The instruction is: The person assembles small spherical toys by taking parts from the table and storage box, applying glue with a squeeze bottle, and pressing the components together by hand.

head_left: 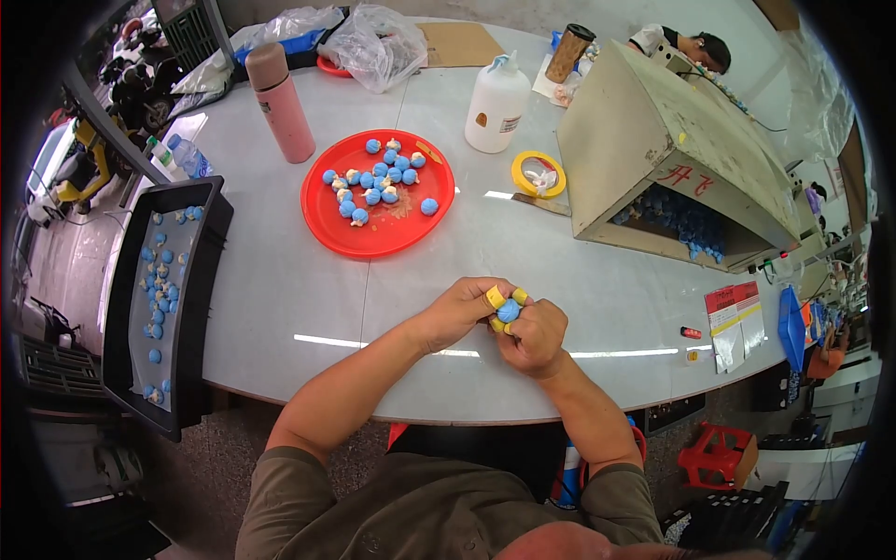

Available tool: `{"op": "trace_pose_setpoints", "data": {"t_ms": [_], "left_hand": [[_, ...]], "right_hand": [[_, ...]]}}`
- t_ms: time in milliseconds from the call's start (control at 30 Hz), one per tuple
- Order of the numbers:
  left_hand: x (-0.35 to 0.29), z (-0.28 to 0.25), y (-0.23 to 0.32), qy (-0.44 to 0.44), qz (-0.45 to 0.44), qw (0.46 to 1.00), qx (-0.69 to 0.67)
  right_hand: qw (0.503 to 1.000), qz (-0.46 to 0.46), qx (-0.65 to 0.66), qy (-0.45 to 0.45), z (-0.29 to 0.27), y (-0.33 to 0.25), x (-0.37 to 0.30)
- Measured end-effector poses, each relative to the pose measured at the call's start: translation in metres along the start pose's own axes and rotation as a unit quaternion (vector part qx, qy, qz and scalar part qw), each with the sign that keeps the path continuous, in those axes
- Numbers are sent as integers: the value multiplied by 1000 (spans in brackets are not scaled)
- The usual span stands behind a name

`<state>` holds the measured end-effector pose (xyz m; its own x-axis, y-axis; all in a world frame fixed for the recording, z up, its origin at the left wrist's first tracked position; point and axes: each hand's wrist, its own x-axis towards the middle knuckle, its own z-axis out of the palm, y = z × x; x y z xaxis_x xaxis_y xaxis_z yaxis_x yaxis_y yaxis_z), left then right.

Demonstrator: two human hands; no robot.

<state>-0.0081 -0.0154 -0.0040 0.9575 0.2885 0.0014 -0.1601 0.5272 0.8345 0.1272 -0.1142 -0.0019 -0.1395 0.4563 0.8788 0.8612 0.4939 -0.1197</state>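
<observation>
Where left hand (pixel 471 310) and right hand (pixel 536 338) pinch together, a blue ball (pixel 509 311) is held above the tabletop (pixel 280 303).
Yellow finger wraps (pixel 495 297) likely aid grip; a rimmed red tray (pixel 399 238) presumably stops loose balls (pixel 380 170) rolling.

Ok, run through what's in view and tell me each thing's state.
Blue ball, held
Left hand, closed on the ball
Right hand, closed on the ball
Red plate, partly covered with blue balls
Black tray, partly filled with balls
Pink flask, upright, capped
White bottle, upright
Yellow tape roll, lying flat
Beige box, one side open
</observation>
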Motion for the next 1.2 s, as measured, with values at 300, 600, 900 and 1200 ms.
{"op": "trace_pose_setpoints", "data": {"t_ms": [300,600,900,1200], "left_hand": [[1,1,-1,-4,20,1000,14],[0,-1,5,22,-7,1000,8],[4,-6,6,81,58,995,-5],[7,-8,13,138,90,986,-26]], "right_hand": [[1000,-12,3,5,0,0,0],[995,91,36,19,-1,1,-1],[976,198,80,43,1,7,-7],[962,228,144,34,-3,11,-2]]}}
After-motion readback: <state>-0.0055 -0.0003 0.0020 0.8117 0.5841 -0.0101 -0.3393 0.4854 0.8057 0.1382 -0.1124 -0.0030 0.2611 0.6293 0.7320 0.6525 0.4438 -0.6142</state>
